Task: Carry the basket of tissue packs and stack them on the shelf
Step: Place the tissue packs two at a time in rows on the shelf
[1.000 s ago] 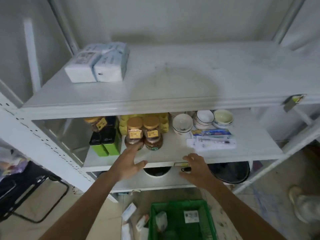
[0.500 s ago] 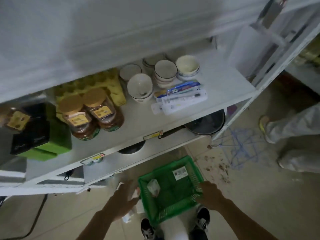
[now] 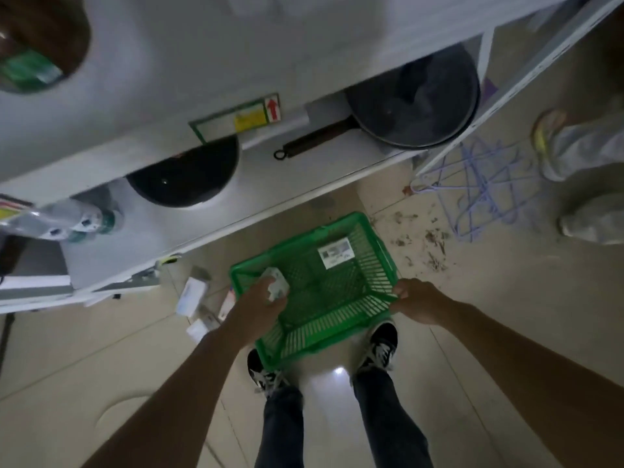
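Below, left hand (image 3: 261,304) gripping small white tissue pack (image 3: 277,285) inside green plastic lattice basket (image 3: 337,298), right hand (image 3: 417,300) pinching three-o'clock rim; possible basket tipping from one-sided pull.

Dim; edges warped, blurred; glare on floor (image 3: 339,373)

Glossy beige tile floor (image 3: 506,332), stained, beneath dim white metal shelving (image 3: 304,184).
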`<state>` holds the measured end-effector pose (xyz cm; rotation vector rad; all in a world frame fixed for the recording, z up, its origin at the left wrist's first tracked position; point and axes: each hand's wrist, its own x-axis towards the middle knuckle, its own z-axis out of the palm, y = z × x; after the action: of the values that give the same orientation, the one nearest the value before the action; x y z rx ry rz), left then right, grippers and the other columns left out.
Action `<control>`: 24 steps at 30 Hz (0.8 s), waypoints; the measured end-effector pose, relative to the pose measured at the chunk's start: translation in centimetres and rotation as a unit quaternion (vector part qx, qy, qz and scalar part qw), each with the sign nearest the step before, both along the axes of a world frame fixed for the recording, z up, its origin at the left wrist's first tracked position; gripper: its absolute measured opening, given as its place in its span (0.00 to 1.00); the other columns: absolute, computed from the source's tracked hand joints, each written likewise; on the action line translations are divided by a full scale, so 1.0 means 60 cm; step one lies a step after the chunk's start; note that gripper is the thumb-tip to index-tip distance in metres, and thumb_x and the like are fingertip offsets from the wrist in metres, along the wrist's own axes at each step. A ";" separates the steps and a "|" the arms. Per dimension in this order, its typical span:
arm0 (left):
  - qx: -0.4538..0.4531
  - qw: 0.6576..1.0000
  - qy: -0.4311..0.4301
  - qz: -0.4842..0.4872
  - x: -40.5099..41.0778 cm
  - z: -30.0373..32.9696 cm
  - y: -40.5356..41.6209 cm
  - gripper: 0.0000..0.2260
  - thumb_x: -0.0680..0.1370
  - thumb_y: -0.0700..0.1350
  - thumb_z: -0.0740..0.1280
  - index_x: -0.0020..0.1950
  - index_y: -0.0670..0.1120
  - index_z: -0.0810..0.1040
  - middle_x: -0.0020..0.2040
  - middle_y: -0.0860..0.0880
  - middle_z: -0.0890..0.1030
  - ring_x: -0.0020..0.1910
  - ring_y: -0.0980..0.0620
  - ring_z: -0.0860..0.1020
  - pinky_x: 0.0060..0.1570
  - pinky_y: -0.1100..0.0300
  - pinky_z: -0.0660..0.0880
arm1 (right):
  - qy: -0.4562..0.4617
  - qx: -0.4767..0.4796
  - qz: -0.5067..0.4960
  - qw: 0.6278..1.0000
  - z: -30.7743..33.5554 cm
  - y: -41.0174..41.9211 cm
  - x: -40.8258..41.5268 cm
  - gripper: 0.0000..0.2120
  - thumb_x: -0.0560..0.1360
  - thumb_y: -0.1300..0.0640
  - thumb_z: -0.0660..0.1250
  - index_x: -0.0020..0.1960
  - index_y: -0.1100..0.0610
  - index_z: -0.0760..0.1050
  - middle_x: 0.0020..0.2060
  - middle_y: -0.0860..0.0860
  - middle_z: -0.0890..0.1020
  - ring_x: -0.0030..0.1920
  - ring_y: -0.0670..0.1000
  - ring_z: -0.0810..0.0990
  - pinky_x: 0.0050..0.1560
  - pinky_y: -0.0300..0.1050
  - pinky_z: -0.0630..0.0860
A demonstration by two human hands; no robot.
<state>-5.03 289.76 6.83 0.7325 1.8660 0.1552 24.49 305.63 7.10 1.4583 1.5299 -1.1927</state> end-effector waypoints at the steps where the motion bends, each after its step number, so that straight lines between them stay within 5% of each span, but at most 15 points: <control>1: -0.004 1.000 0.007 0.004 0.006 -0.029 0.001 0.27 0.81 0.55 0.68 0.78 0.50 0.67 0.71 0.43 0.76 0.63 0.44 0.79 0.58 0.50 0.79 | -0.004 -0.002 0.004 1.000 -0.027 0.003 0.000 0.31 0.80 0.51 0.67 0.80 0.56 0.63 0.78 0.57 0.66 0.75 0.58 0.68 0.70 0.48 0.70; 8: -0.032 0.999 0.021 0.016 0.039 -0.204 0.006 0.24 0.84 0.56 0.61 0.77 0.47 0.68 0.72 0.41 0.76 0.65 0.40 0.78 0.58 0.53 0.74 | 0.007 -0.026 0.060 0.998 -0.193 0.012 -0.037 0.30 0.81 0.53 0.66 0.81 0.58 0.62 0.79 0.57 0.65 0.76 0.58 0.67 0.70 0.47 0.68; 13: -0.045 0.996 0.037 0.061 0.029 -0.303 -0.001 0.24 0.85 0.57 0.59 0.74 0.43 0.71 0.71 0.39 0.76 0.66 0.41 0.77 0.58 0.53 0.72 | 0.040 -0.008 0.080 0.996 -0.299 0.018 -0.081 0.30 0.82 0.56 0.67 0.81 0.57 0.62 0.78 0.57 0.66 0.68 0.61 0.77 0.66 0.57 0.77; 18: -0.055 0.983 0.104 0.141 0.024 -0.415 -0.012 0.26 0.83 0.59 0.60 0.75 0.42 0.70 0.71 0.37 0.76 0.67 0.38 0.76 0.61 0.50 0.73 | 0.053 0.059 0.167 0.983 -0.414 0.030 -0.113 0.25 0.83 0.56 0.61 0.80 0.58 0.64 0.79 0.58 0.65 0.72 0.60 0.72 0.61 0.50 0.74; 24: -0.001 0.952 0.149 0.267 0.071 -0.522 -0.042 0.26 0.82 0.52 0.66 0.76 0.42 0.66 0.71 0.39 0.75 0.68 0.38 0.76 0.60 0.48 0.74 | 0.052 0.121 0.266 0.955 -0.529 0.023 -0.135 0.26 0.82 0.54 0.63 0.78 0.58 0.64 0.74 0.61 0.68 0.71 0.63 0.70 0.68 0.57 0.73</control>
<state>-0.79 287.25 -24.48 0.2372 2.3222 0.4055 16.37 307.02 -24.67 1.0306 2.0331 -0.7860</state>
